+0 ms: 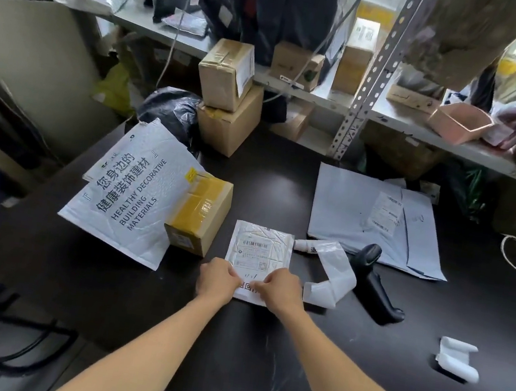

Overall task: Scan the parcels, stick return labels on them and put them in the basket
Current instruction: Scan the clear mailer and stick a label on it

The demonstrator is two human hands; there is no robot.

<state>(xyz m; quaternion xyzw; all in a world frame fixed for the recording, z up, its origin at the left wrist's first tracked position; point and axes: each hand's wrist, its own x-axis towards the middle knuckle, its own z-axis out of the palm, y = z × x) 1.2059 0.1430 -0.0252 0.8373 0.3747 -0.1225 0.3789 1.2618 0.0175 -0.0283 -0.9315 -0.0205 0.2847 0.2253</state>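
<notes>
A small white parcel (259, 251) with a barcode label lies flat on the black table (284, 182) in front of me. My left hand (217, 280) and my right hand (280, 288) rest on its near edge, fingertips pinching a white return label (248, 286) with red characters against it. A strip of label backing (334, 276) curls away from a small roll (304, 245) just right of the parcel. The black handheld scanner (373, 282) lies on the table to the right, untouched. No basket can be identified with certainty.
A large white bubble mailer (132, 192) and a yellow-taped carton (198, 213) lie at left. Grey poly mailers (362, 215) lie at right. Two stacked cartons (226, 99) stand behind. A white label roll (458, 358) sits near right. A metal shelf (360, 107) holds parcels and a pink tray (460, 122).
</notes>
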